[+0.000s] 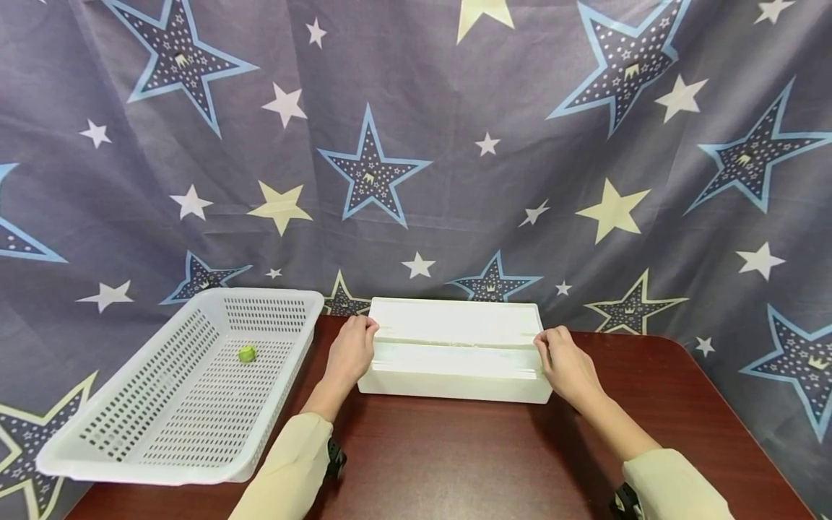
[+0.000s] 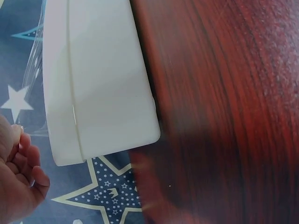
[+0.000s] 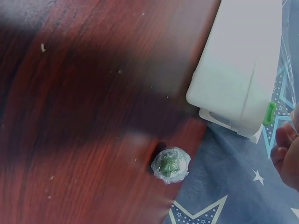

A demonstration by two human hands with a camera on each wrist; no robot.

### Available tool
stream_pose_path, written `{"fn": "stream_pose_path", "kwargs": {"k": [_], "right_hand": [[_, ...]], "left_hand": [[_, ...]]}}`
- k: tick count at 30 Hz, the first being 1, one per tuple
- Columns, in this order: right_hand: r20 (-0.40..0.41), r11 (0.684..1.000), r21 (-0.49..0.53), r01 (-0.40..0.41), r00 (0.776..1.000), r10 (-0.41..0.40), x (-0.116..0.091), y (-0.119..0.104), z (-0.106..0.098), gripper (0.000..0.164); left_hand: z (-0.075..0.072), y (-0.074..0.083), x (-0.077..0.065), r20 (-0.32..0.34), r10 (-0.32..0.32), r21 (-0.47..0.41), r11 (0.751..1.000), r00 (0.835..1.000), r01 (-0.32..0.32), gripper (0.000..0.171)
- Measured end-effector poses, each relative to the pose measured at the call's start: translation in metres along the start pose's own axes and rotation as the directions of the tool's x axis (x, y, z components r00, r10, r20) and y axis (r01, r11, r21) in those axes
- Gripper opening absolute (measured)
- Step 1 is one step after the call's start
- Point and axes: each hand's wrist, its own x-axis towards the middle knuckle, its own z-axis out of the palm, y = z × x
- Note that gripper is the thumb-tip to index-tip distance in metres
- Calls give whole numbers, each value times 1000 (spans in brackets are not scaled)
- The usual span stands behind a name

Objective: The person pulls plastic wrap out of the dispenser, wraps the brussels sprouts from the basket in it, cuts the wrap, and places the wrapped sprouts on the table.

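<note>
A long white box [image 1: 455, 386] lies on a dark red bench [image 1: 455, 448], in front of a star-print curtain [image 1: 416, 180]. Clear film [image 2: 36, 84] spans the box from end to end. At the box's left end, the left hand [image 1: 353, 350] pinches the film between thumb and fingertips; at the right end, the right hand [image 1: 568, 361] pinches it too, though the right wrist view cuts that grip off. To the left, a white slatted basket [image 1: 149, 473] holds one small green piece [image 1: 247, 354]. Near the box's right end, a wrapped ball [image 3: 171, 165], green showing through, rests on the bench. Drawing the film well probably means keeping both hands level, pulling evenly and holding the sheet taut, since a slack corner could fold and cling to itself.
</note>
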Motion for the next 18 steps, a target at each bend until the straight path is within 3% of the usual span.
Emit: {"fn": "stream_pose_path", "kwargs": {"k": [11,18], "right_hand": [[26,1000,-5,-22,999,22,3,1,0,17],[-6,1000,-13,4,1000,-5,5,1,0,15]], "left_hand": [[-2,2,3,-20,11,-18,1000,1000,-11,22],[-2,1,5,-32,27,-23,999,999,-27,22]]}}
